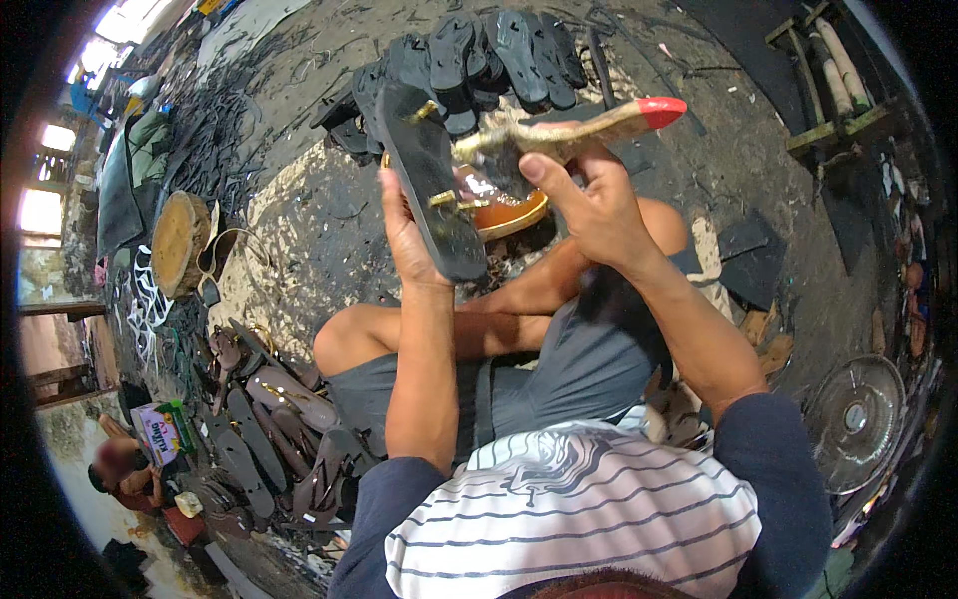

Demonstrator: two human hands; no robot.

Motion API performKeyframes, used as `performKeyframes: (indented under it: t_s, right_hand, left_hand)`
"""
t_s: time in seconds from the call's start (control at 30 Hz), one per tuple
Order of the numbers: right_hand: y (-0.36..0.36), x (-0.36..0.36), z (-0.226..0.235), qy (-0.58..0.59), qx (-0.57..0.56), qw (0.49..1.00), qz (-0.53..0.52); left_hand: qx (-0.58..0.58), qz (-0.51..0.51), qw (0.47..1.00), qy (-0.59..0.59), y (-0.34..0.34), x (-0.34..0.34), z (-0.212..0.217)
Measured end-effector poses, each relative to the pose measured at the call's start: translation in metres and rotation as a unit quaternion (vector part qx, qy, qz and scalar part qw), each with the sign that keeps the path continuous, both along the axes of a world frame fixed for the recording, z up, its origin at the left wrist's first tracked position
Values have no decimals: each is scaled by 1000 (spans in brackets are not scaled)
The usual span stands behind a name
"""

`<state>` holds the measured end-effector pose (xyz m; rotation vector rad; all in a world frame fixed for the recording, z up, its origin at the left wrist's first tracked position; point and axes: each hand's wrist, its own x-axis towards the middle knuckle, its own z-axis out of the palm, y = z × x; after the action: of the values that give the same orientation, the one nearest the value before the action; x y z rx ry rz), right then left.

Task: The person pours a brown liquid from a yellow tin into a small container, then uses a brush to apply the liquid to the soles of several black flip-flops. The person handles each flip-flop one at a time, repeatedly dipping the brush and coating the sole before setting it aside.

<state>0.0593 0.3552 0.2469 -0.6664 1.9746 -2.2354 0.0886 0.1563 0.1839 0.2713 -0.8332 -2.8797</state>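
Observation:
My left hand (407,232) holds a black sandal sole (429,175) upright, its face turned to the right, with gold-coloured strap ends showing on it. My right hand (591,205) grips a wooden-handled brush (584,127) with a red tip on the handle; its bristle end touches the sole near the top. Below both hands sits a round tin of orange-brown glue (509,210) on the ground between my knees.
A heap of black soles (479,55) lies ahead of me. Brown finished sandals (274,419) are piled at my left, beside a round wooden block (180,240). A fan (856,419) lies at the right. Another person (125,464) sits at lower left.

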Motion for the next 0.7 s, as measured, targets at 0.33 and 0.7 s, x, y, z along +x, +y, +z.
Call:
performKeyframes:
  t_s: [0.33,0.7]
  right_hand:
    - [-30,14,-31,211,116,970,8]
    - [69,7,29,45,6,977,-208]
  left_hand:
    - [66,-9,997,-42,16,7,16]
    - [63,-92,987,-115,54,-82,-53]
